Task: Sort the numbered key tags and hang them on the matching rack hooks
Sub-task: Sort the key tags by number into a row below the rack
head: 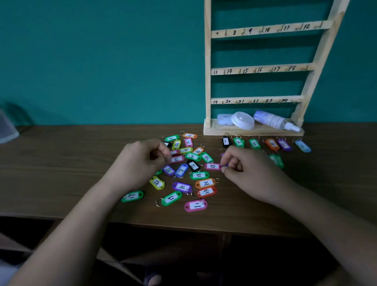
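Two hands sort numbered key tags on a desk (56, 169) beside a wooden rack (208, 78).

A blurred clear container (2, 128) is cut off at the far left. The left hand (141, 161) curls its grip over the heap of tags (199, 175), some two dozen strong, and whether it holds one cannot be told. The right hand (246, 168) pinches a blue-purple tag (224, 165) in its grip. That tag is mostly hidden by the fingers and sits just beside a pink tag (213, 166) marked 18. A row of six tags (254, 143) lies before the rack, reading 1, 2, 3 and then illegible. One green tag (277, 161) lies blurred near the row. Three rails, numbered 7 to 24, show; the rack's top is cut off. Its base tray (253, 131) holds three things: a white case (224, 119), a round white lid (242, 120) and a spray bottle (272, 119) on its side.
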Motion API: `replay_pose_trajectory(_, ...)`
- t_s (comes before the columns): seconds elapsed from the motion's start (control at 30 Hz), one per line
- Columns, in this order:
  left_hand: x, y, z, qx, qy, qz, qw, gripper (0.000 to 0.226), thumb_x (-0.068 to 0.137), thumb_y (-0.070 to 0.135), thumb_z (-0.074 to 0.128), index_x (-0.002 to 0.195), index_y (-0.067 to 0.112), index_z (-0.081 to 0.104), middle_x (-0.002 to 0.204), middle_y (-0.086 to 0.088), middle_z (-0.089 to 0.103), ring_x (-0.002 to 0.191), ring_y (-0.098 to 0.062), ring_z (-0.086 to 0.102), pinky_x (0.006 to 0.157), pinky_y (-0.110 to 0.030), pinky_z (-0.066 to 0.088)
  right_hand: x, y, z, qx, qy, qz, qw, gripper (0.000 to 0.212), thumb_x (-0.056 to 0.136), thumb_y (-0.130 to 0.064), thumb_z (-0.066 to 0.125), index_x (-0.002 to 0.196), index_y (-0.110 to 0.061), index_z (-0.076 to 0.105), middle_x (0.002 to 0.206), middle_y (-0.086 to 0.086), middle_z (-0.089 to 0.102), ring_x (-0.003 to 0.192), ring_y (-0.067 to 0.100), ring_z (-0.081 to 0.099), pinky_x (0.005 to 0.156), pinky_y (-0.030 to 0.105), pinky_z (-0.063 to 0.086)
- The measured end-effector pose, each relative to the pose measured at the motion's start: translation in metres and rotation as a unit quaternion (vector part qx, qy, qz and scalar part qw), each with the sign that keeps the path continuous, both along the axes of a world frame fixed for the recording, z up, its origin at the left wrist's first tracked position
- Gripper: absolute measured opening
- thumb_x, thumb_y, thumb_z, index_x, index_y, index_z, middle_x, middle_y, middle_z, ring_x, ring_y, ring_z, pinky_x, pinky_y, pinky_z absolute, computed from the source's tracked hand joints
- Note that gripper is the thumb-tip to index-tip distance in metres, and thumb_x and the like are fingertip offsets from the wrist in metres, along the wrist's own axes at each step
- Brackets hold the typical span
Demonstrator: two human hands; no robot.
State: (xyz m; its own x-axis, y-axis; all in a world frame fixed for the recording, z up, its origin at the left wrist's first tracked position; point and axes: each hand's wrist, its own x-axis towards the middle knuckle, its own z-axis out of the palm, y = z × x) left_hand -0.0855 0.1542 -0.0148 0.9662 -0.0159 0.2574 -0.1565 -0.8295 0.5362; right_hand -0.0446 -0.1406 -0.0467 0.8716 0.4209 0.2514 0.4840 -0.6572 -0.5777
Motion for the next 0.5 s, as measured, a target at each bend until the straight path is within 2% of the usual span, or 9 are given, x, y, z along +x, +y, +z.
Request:
replay_pose_trajectory(0.1,-0.003,0.017,0.001,-0.011,0.003,0.022,1.0,0.013,0.091,0.019,0.078,0.086,0.031,0.075,0.083,0.024,0.073,0.083,0.004,0.067,0.069,-0.007,0.042,-0.004,0.012,-0.006,0.016,-0.013,0.029,0.999,0.013,0.094,-0.019,0.075,0.093,-0.031,0.069,0.074,-0.009,0.065,0.076,0.005,0.063,0.063,0.015,0.041)
replay_pose_trajectory(0.23,-0.01,0.032,0.002,-0.018,0.019,0.035,0.999,0.009,0.089,0.024,0.08,0.086,0.031,0.076,0.083,0.021,0.075,0.084,0.003,0.069,0.076,-0.018,0.048,-0.01,0.025,-0.009,0.009,-0.011,0.075,0.997,0.012,0.093,-0.02,0.076,0.094,-0.031,0.071,0.081,-0.011,0.063,0.079,0.008,0.061,0.064,0.022,0.047)
replay_pose_trajectory(0.4,-0.019,0.028,-0.003,0.007,0.062,0.0,0.998,0.009,0.085,0.03,0.085,0.086,0.031,0.076,0.083,0.021,0.075,0.084,0.002,0.069,0.072,-0.01,0.046,-0.016,0.035,-0.006,0.007,0.0,0.131,0.991,0.009,0.092,-0.028,0.078,0.091,-0.034,0.071,0.088,-0.014,0.062,0.085,0.009,0.061,0.07,0.019,0.048)
replay_pose_trajectory(0.5,-0.024,0.02,-0.006,0.029,0.078,-0.034,0.996,0.011,0.085,0.035,0.085,0.087,0.034,0.075,0.086,0.022,0.074,0.087,0.003,0.068,0.074,-0.013,0.047,-0.019,0.036,-0.002,-0.004,0.004,0.146,0.989,0.009,0.091,-0.03,0.08,0.092,-0.034,0.072,0.091,-0.015,0.063,0.09,0.007,0.062,0.073,0.02,0.049)
